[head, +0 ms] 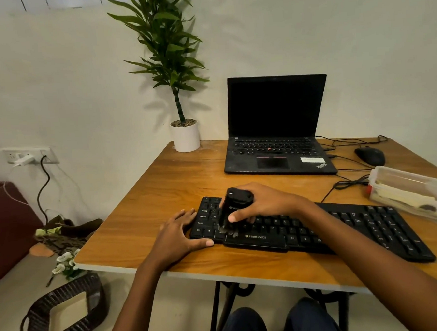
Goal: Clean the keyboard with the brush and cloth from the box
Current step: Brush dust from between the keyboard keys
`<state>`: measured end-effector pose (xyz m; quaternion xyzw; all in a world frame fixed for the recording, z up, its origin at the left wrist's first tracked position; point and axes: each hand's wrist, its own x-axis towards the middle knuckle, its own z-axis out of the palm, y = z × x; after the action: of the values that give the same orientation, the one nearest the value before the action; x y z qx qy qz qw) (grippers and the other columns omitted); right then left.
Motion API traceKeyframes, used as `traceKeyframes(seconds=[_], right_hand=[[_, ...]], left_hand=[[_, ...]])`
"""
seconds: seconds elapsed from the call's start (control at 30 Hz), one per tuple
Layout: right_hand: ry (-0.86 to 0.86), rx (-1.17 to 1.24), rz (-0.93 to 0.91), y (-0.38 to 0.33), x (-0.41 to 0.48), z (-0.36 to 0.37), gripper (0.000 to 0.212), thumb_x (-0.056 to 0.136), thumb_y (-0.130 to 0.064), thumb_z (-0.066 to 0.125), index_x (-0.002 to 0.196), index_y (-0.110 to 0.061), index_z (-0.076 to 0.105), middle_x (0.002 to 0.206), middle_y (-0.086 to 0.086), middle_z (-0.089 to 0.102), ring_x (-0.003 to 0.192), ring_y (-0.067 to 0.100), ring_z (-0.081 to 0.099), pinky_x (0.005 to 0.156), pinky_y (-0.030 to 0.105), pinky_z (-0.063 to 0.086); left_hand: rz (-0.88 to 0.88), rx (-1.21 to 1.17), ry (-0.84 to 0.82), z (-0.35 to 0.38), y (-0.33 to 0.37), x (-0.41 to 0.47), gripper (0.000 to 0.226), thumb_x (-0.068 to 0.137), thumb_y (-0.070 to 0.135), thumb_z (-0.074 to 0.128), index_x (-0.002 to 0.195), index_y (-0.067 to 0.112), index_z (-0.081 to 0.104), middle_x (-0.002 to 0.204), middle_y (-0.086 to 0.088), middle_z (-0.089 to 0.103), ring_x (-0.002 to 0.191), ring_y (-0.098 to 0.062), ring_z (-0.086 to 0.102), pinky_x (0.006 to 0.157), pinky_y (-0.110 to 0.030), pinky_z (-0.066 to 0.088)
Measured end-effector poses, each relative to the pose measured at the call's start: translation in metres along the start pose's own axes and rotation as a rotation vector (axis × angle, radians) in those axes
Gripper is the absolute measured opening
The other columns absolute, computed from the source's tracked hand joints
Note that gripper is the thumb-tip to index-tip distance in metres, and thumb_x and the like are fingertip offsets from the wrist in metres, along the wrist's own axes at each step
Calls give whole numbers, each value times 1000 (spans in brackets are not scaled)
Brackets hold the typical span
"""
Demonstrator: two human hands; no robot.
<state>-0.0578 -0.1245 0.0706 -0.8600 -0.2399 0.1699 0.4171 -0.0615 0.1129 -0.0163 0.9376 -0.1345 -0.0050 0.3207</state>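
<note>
Two hands on the job. The right hand (pixel 263 203) has its grip closed round a black brush (pixel 234 208), bristles down on the left-hand keys of the Zebronics keyboard (pixel 356 223), just above the space bar. The left hand (pixel 177 234) lies flat with fingers straight, its grip holding nothing, pressing the keyboard's left end to the surface (pixel 162 184). Step in hand is likely brushing. It is best done with short strokes along the rows, bristles worked into the gaps, and light pressure so the board doesn't slide. The clear plastic box (pixel 406 192) sits just beside the keyboard's right end; I can't tell if the cloth is inside. Room: there is bare wood to the left and between keyboard and laptop (pixel 276 126). A cable (pixel 349 183) and mouse (pixel 370 156) crowd the far right. The keyboard's right corner lies near the front edge.
</note>
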Motion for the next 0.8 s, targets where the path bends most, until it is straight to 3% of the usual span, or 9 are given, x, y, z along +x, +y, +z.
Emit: traceKeyframes(seconds=[0.1, 0.23, 0.37, 0.5, 0.57, 0.7, 0.8], right_hand=[[-49, -125, 114, 10, -17, -27, 32, 80, -18, 71, 105, -4, 59, 99, 16, 67, 78, 30, 64, 61, 27, 51], [-124, -224, 285, 13, -45, -60, 16, 78, -16, 72, 86, -11, 59, 79, 11, 66, 55, 18, 59, 49, 23, 48], [-16, -91, 117, 3, -24, -43, 20, 80, -19, 70, 93, -6, 60, 84, 9, 67, 67, 17, 63, 58, 24, 49], [111, 53, -24, -4, 13, -9, 30, 80, -22, 72, 101, -3, 60, 87, 6, 66, 70, 8, 64, 61, 21, 51], [88, 25, -3, 1, 22, -5, 31, 80, -22, 73, 100, -2, 60, 86, 5, 65, 70, 8, 64, 61, 21, 51], [13, -80, 146, 18, 3, -35, 29, 76, -19, 74, 97, -5, 61, 90, 14, 66, 75, 24, 63, 59, 27, 48], [-83, -229, 273, 15, -15, -60, 33, 61, -30, 74, 84, -11, 59, 77, 10, 66, 56, 21, 60, 48, 25, 46]], left_hand=[[5, 17, 6, 1, -2, 1, 133, 35, 95, 52, 146, 24, 32, 153, 9, 29, 143, -8, 17, 115, -39, 12], [9, 33, 4, 2, -5, 6, 142, 26, 103, 37, 145, 25, 35, 153, 12, 29, 142, -7, 17, 114, -40, 12], [12, 70, -14, 1, -5, 5, 144, 26, 105, 30, 146, 26, 32, 154, 11, 26, 143, -7, 14, 115, -42, 11], [-2, 82, -17, 2, -2, 1, 136, 30, 103, 32, 148, 36, 15, 155, 1, 24, 143, -16, 16, 114, -40, 14], [55, 122, -2, 4, -4, 2, 120, 39, 104, 23, 143, 44, 14, 155, 5, 25, 143, -13, 16, 113, -39, 13], [58, 166, 14, 8, -11, 8, 125, 40, 104, 11, 146, 39, 23, 155, 11, 24, 143, -9, 15, 113, -39, 12], [52, 172, 7, 8, -9, 9, 127, 38, 104, 12, 146, 39, 23, 155, 13, 22, 143, -8, 14, 114, -39, 11]])
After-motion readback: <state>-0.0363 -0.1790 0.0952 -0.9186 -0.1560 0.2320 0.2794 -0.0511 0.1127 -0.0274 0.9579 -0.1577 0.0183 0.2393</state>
